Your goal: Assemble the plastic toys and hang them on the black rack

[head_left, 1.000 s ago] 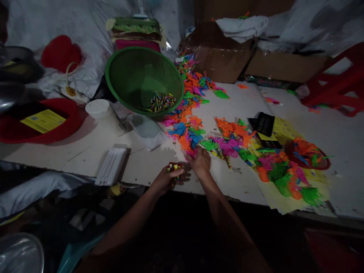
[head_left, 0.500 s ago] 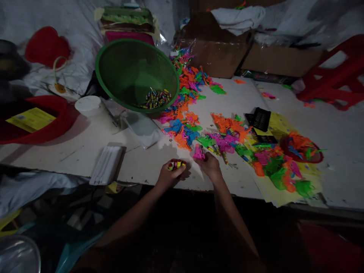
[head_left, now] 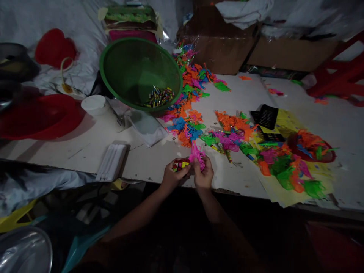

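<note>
Gripping a pink piece [head_left: 196,152] between thumb and fingers, the right hand [head_left: 204,176] was held just above the near edge of the counter [head_left: 148,163]. The left hand [head_left: 171,179] was beside it, its fingers closed round a bundle of short tubes [head_left: 181,164]. Thumb across the bundle, probably to keep it together; hands brought close, apparently so that piece and bundle met at the thumbs. Whether piece and tubes touched: could not tell.

Orientation: long axis of the piece ran away from the body, far end leaning slightly left; narrow end pointed at the pile [head_left: 186,100], meshed end lay by the right fingers. Tubes sat side by side, visible ends facing up and away.

Farther out: the pile spread from just beyond the hands to the box [head_left: 218,53], likely placed for easy reach. To its left, the green basin [head_left: 127,72] seemed tipped, more tubes gathered low on its near right side. On the right, a second heap [head_left: 236,131] had loose tubes [head_left: 220,148] at its near edge; yellow sheets [head_left: 287,123] lay beyond.
</note>
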A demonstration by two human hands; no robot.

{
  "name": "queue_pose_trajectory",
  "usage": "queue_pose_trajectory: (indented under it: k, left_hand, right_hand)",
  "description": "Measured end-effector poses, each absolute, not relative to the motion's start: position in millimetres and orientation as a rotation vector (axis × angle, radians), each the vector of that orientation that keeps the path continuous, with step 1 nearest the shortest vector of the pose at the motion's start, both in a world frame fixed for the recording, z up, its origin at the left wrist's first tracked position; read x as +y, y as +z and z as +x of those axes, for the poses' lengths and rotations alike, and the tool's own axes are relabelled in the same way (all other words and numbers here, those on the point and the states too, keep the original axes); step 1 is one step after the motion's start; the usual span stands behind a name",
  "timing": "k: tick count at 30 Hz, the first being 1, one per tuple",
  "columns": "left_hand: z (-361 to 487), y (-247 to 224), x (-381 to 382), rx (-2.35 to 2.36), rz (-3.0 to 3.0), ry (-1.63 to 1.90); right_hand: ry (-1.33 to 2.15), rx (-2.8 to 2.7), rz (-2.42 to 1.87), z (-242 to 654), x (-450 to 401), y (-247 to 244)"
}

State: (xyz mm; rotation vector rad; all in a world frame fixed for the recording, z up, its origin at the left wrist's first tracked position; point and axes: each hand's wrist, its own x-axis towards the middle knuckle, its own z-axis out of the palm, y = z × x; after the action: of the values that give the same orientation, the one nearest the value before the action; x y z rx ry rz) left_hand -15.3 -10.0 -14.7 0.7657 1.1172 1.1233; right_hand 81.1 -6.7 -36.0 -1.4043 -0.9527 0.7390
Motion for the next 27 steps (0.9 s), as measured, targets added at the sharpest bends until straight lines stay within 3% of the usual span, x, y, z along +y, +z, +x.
queue_pose_trajectory:
  k: [21, 27]
  left_hand:
    - [-6.8, -28.4, -25.7, 1.318, 1.059, 1.304]
    - [-13.0, -33.9, -8.0, 1.321, 0.987, 1.126]
  right_hand:
    - [0.604, -1.049, -1.566, 64.8, -30.8, -51.4]
    - [0.507, -1.242, -1.679, 139.0, 13.9, -31.8]
